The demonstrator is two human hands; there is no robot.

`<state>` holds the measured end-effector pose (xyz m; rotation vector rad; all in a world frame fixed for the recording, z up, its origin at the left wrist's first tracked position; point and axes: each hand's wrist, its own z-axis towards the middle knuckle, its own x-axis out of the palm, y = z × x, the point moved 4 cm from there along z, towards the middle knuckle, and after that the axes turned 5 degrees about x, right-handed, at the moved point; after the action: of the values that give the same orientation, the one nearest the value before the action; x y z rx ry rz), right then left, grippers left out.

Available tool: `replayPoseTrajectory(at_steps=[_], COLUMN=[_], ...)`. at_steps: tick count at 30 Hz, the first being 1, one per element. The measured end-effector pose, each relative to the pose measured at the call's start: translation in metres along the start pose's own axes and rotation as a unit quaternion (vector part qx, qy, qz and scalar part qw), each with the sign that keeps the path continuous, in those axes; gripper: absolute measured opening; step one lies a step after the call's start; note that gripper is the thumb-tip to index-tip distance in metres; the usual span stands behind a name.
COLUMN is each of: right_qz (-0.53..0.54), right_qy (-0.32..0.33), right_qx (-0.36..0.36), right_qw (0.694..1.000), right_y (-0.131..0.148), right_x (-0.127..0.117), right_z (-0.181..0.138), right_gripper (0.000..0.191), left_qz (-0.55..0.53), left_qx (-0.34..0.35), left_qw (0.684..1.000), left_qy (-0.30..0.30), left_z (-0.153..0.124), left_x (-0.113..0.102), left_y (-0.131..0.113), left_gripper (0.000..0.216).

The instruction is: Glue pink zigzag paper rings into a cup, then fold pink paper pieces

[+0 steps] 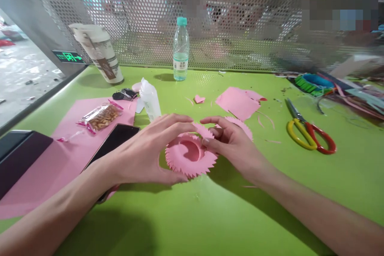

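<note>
A pink paper ring with a fringed, saw-toothed edge (189, 159) lies on the green table (210, 216) in front of me. My left hand (147, 150) curves around its left side, thumb under the near edge and fingers over the far rim. My right hand (232, 142) pinches the ring's right inner rim with its fingertips. A second fringed pink piece (243, 125) peeks out behind my right hand.
A black phone (115, 140) and a snack bag (100, 116) lie on a pink sheet (45, 168) at left. A glue bottle (150, 100), a water bottle (181, 48), pink scraps (238, 102), scissors (309, 134) and a paper cup (100, 54) stand around.
</note>
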<state>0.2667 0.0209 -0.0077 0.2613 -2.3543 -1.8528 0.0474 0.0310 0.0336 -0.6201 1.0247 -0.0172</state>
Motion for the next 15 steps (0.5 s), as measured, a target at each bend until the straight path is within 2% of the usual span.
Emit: replayPoseTrajectory(at_steps=[3, 9, 12, 15], right_qz=[0.013, 0.017, -0.039, -0.140], right_qy=[0.008, 0.019, 0.006, -0.011], right_qx=[0.003, 0.013, -0.003, -0.044], right_qw=[1.000, 1.000, 0.999, 0.989], right_y=[-0.0019, -0.0044, -0.0028, 0.0009], right_x=[0.0031, 0.0059, 0.0049, 0.0027], right_z=[-0.0001, -0.0010, -0.0022, -0.0036], right_gripper=[0.053, 0.051, 0.048, 0.035], left_qz=[0.024, 0.043, 0.049, 0.048], left_qx=[-0.014, 0.003, -0.013, -0.044], left_qw=[1.000, 0.999, 0.998, 0.997], left_qy=[0.007, 0.026, 0.035, 0.046], left_z=[-0.0009, -0.0006, -0.0017, -0.0031], left_x=[0.0006, 0.0029, 0.0054, 0.0086], left_y=[0.0016, 0.0001, 0.0004, 0.0012], left_gripper=[0.085, 0.091, 0.092, 0.092])
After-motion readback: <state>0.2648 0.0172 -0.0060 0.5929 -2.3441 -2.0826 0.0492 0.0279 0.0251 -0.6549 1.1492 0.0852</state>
